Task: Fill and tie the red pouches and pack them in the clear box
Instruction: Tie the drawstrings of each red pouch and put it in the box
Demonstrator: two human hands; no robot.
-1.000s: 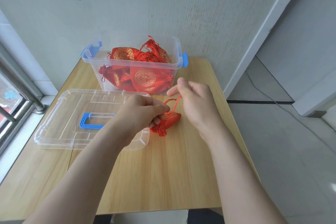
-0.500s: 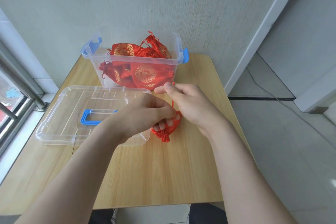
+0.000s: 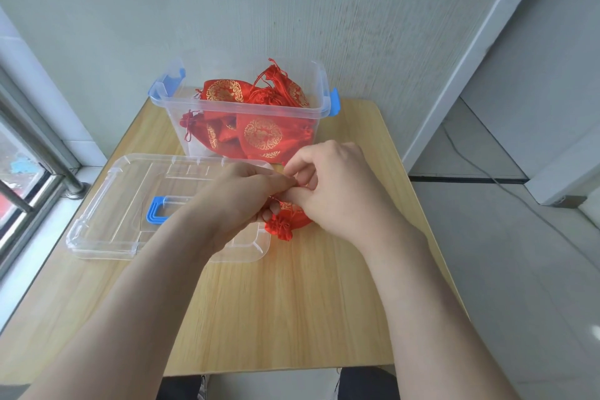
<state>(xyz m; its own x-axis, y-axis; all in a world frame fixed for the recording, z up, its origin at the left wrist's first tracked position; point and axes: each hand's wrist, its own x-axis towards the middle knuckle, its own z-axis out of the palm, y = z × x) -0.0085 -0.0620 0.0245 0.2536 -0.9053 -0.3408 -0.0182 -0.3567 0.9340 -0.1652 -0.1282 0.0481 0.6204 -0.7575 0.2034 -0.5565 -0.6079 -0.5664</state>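
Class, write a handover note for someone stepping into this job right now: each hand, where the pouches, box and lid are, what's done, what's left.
Hands: left hand and right hand both pinch the red pouch at its neck, on the table.
Things: clear box open at the table's far edge, packed pouches inside; lid flat on the table, left of the hands.
Done: several pouches packed.
Left: finish tying this one, put it in the box.

We see a pouch (image 3: 285, 223) of shiny red cloth with gold print, a box (image 3: 246, 107) and lid (image 3: 107, 204) of clear glossy plastic, a surface (image 3: 276, 302) of pale matt wood grain, a rough wall (image 3: 292, 10), and a smooth metal rail (image 3: 42, 153).
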